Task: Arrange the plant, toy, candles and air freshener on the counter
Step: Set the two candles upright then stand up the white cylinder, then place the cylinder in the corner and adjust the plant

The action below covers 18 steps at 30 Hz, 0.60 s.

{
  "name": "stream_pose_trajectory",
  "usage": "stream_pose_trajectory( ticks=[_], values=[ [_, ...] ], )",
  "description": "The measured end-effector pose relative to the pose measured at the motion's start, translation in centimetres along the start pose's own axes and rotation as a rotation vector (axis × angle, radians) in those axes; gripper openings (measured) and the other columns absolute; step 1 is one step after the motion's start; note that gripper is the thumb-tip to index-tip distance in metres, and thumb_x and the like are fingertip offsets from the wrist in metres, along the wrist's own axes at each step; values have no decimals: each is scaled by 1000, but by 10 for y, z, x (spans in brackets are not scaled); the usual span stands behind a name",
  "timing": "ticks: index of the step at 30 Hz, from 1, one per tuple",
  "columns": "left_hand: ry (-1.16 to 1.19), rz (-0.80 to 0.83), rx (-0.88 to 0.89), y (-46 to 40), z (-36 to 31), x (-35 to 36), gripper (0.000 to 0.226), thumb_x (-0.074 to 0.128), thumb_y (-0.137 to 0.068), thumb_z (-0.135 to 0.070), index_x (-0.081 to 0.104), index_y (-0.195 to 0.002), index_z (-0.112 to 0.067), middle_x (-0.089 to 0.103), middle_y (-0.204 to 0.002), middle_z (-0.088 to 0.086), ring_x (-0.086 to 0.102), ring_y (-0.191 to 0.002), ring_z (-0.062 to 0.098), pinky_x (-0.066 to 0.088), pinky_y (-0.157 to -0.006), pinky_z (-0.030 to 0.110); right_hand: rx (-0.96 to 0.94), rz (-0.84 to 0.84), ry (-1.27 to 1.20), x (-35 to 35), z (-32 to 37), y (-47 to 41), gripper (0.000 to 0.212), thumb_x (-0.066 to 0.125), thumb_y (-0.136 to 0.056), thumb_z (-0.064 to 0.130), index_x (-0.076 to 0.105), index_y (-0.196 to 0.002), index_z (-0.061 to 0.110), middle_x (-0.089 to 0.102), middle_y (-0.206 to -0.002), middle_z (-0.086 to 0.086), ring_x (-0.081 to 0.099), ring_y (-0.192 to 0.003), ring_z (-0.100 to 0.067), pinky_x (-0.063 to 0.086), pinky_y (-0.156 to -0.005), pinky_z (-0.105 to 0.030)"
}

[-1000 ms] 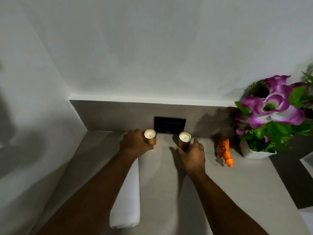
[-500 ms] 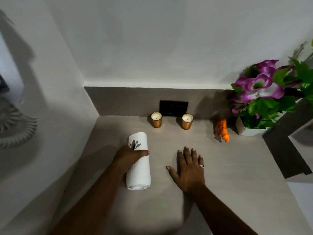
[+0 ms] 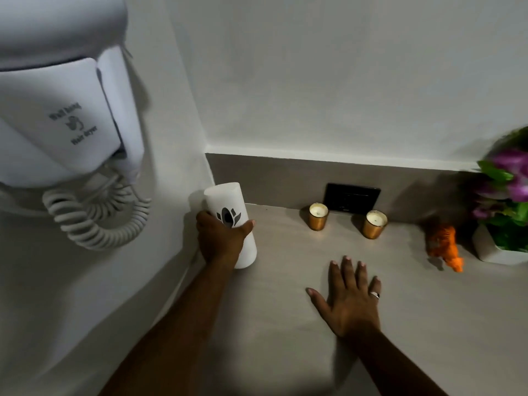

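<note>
My left hand (image 3: pixel 221 241) grips a white cylindrical air freshener (image 3: pixel 228 204) with a dark flower mark, standing upright at the counter's far left corner against the side wall. Flat on the grey counter (image 3: pixel 285 324), my right hand (image 3: pixel 350 298) rests with fingers spread and holds nothing. Two copper-coloured candles (image 3: pixel 318 216) (image 3: pixel 375 224) stand side by side along the back wall. An orange toy animal (image 3: pixel 444 247) sits to their right. At the far right edge is a plant (image 3: pixel 505 192) with purple flowers in a white pot.
A white wall-hung hair dryer (image 3: pixel 63 121) with a coiled cord (image 3: pixel 94 221) juts from the left wall above the counter. A black socket plate (image 3: pixel 352 197) sits on the backsplash behind the candles.
My left hand has taken the air freshener from lying on its side to standing upright in the left corner. My right hand came off the candle and lies flat. The view swung left.
</note>
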<state>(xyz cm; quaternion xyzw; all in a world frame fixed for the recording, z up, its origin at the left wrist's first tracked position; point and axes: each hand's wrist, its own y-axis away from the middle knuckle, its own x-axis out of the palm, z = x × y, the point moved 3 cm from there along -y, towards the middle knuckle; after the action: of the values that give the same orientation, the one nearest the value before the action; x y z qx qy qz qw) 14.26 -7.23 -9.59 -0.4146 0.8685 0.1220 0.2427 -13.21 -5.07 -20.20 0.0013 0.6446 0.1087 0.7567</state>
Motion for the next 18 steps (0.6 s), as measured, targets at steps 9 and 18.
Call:
stream_pose_trajectory(
  ticks=[9,18],
  values=[
    [75,-129,68,-36,0,19,91,96,-48,-33,42,-117,-6,56,-122,16,60,-107,37,49,-84,42,18,-32,-1,4,1,-12,101,-2,-72,89,3,-153,28,-6,-163,-5,-13,-148,-30,-7,-117,-56],
    [6,-107,68,-24,22,19,105,95,-51,-39,38,-132,-3,52,-133,20,54,-119,39,50,-96,50,1,-66,-26,8,0,-12,98,4,-75,89,7,-152,29,-4,-163,-4,-11,-148,-29,-8,-117,-55]
  ],
)
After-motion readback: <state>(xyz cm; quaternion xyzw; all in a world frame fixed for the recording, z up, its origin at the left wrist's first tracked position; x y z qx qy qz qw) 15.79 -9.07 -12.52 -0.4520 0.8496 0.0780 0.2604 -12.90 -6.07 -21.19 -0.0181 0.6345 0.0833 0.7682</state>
